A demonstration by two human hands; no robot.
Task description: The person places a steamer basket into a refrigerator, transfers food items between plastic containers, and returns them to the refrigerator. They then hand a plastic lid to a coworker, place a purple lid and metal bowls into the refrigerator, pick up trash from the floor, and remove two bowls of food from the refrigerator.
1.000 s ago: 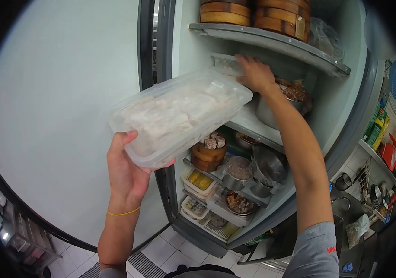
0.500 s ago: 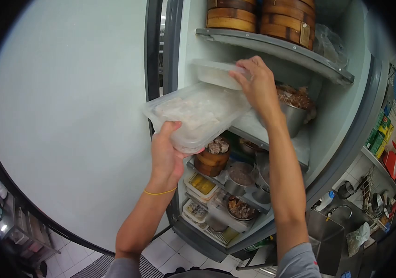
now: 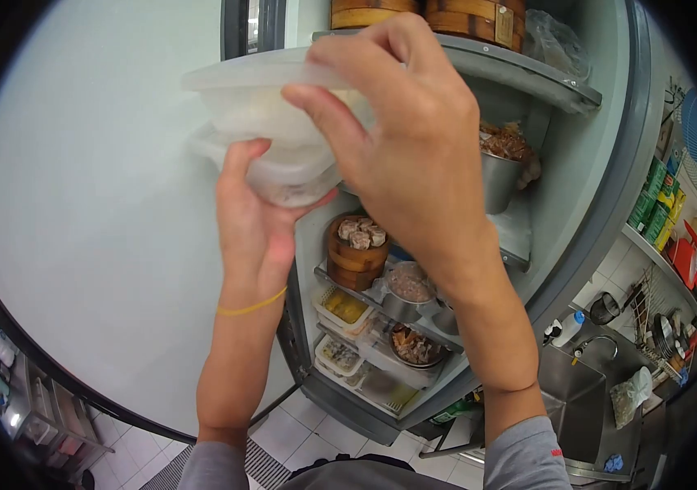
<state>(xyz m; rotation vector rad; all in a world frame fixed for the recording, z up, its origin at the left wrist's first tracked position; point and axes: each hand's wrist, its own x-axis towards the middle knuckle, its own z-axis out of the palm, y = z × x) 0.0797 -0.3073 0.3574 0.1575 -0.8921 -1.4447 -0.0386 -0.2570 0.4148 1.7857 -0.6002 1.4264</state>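
My left hand (image 3: 252, 208) grips a translucent plastic food container (image 3: 291, 173) from below, thumb against its side. Over it sits a second translucent container (image 3: 242, 106), with pale contents showing faintly through its wall. My right hand (image 3: 418, 139) is closed on the rim of this upper container, thumb in front and fingers over the top. The two containers overlap, and my right hand covers their right ends. Both are held up before the open refrigerator.
The refrigerator door (image 3: 104, 204) stands open at left. Bamboo steamers (image 3: 471, 20) occupy the top shelf (image 3: 520, 69). A metal pot (image 3: 499, 180) stands below, and lower down are a steamer with dumplings (image 3: 357, 257) and several food tubs. A sink (image 3: 569, 400) is at right.
My right hand has brought the upper container left and closer to me, over the lower one. My left hand has shifted left and up with its container, which now looks more level.
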